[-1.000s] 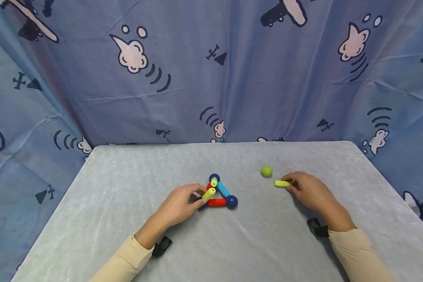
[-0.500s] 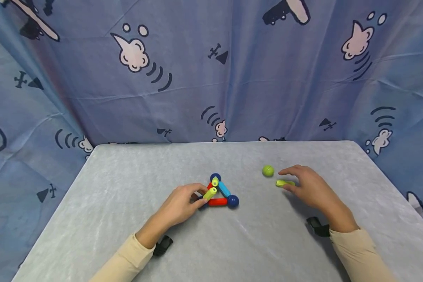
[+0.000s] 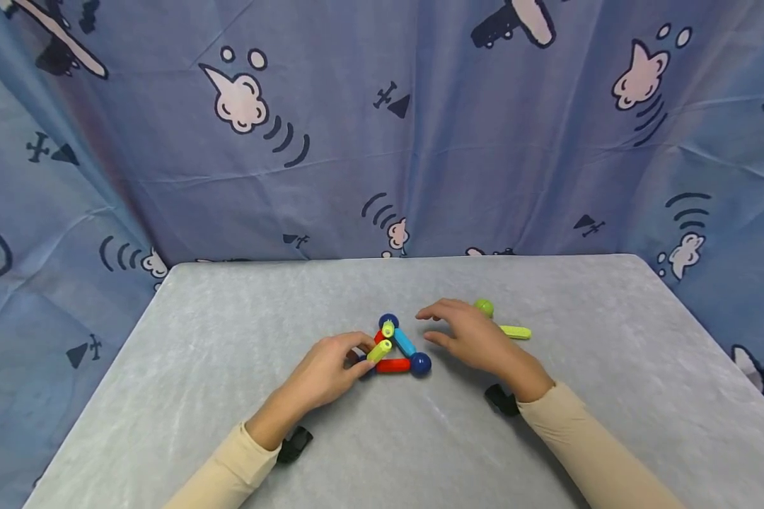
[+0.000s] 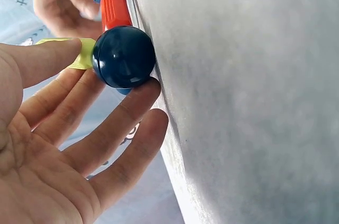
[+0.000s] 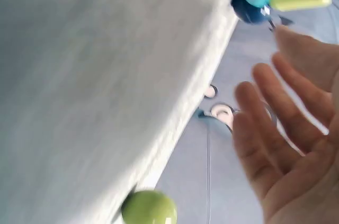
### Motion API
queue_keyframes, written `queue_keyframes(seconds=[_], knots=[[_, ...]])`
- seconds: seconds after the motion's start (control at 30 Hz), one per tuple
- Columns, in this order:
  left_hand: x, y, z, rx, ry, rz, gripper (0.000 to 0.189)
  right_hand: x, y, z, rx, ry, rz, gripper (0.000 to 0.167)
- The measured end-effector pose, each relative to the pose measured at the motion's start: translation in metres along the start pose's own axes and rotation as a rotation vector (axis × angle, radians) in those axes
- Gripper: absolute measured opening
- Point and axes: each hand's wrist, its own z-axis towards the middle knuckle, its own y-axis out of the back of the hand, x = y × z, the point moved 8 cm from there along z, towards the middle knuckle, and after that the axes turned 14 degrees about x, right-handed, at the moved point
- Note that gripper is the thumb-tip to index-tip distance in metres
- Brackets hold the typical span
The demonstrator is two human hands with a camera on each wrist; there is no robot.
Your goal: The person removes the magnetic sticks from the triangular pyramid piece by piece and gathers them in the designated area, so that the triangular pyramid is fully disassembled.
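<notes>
A triangle of magnetic building pieces lies on the table: dark blue balls [image 3: 420,365] at the corners, red rods [image 3: 393,365] and a light blue rod [image 3: 404,342] between them. My left hand [image 3: 327,369] pinches a yellow-green magnetic rod [image 3: 378,350] that stands up from the left corner ball [image 4: 124,57]; a fingertip touches that ball. Another yellow-green rod [image 3: 388,329] rises from the far ball [image 3: 389,320]. My right hand [image 3: 477,341] hovers just right of the triangle, fingers spread and holding nothing.
Behind the right hand sits a light green ball [image 3: 484,307], partly hidden by it. A loose yellow-green rod [image 3: 516,331] lies to its right on the pale tabletop [image 3: 261,304]. A patterned blue curtain [image 3: 331,127] hangs behind the table.
My right hand has let go of the loose yellow-green rod on the right and moved left towards the triangle. The left hand keeps its pinch in the same place.
</notes>
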Motion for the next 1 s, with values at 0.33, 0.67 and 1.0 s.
queue_keyframes(seconds=[0.33, 0.67, 1.0], knots=[[0.002, 0.002, 0.001, -0.01, -0.01, -0.028, 0.02, 0.03, -0.003, 0.032, -0.018, 0.202, -0.145, 0.031], [0.001, 0.002, -0.001, -0.041, -0.051, -0.007, 0.019, 0.047, -0.017, 0.034, -0.051, 0.284, -0.149, 0.032], [-0.001, 0.001, -0.002, -0.026, -0.055, -0.023, 0.019, 0.045, -0.013, 0.037, -0.063, 0.268, -0.098, 0.026]])
